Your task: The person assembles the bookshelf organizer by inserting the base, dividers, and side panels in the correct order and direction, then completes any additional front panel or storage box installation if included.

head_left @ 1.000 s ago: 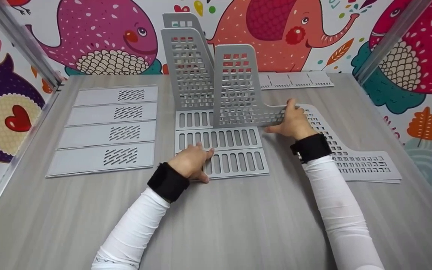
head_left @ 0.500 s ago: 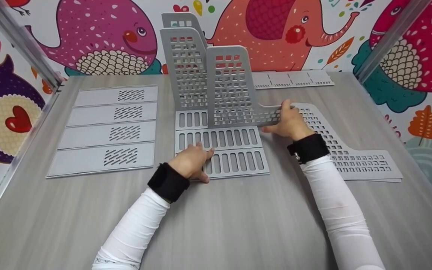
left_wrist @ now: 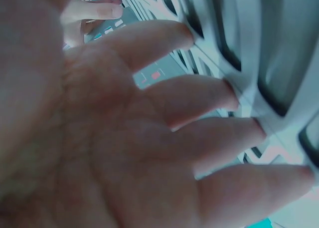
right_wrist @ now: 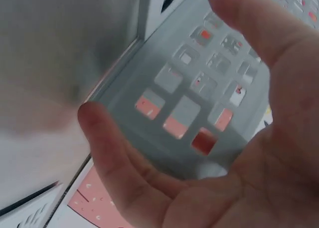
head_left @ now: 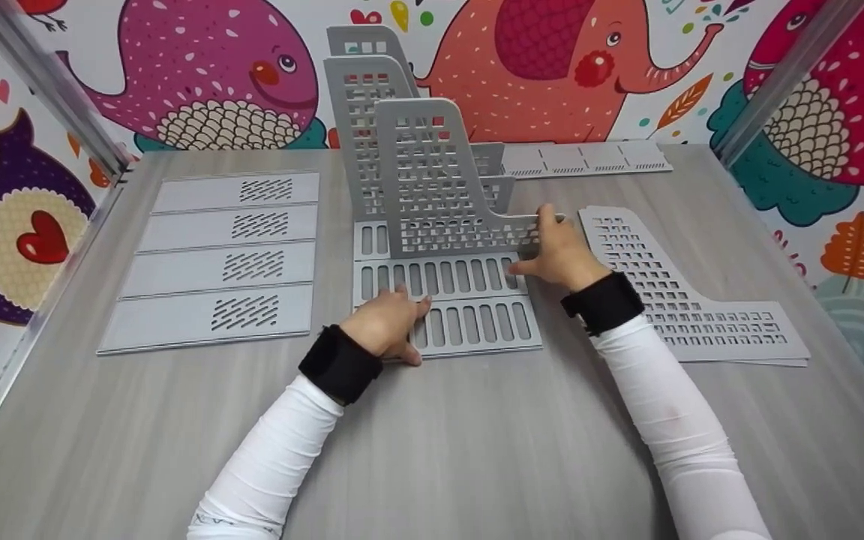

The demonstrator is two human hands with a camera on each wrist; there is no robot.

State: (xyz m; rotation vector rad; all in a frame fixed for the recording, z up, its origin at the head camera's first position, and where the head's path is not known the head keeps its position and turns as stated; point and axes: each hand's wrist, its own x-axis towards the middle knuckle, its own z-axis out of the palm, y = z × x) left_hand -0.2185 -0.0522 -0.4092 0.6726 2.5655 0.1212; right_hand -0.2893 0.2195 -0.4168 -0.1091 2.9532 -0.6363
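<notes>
A grey slotted base panel (head_left: 443, 350) lies flat at the centre of the table. My left hand (head_left: 381, 324) rests on its near left part, fingers (left_wrist: 209, 96) spread and fairly straight against the slots in the left wrist view. My right hand (head_left: 565, 253) grips the low front end of an upright perforated divider panel (head_left: 432, 176), whose lower edge is right at a seam of the base. The thumb and fingers lie either side of that end (right_wrist: 169, 63) in the right wrist view. Behind it stand two similar dividers, the nearer divider (head_left: 337, 97) and the farther divider (head_left: 357, 37), partly hidden.
Several perforated dividers (head_left: 668, 300) lie stacked on the right of the table. A large panel with slanted slits (head_left: 169, 296) lies flat on the left. A long pale panel (head_left: 597, 159) lies at the back, along the cartoon-printed wall (head_left: 469, 75).
My right hand has slid the held divider to the left along the base, so it overlaps more of the dividers behind. My left hand has stayed in place.
</notes>
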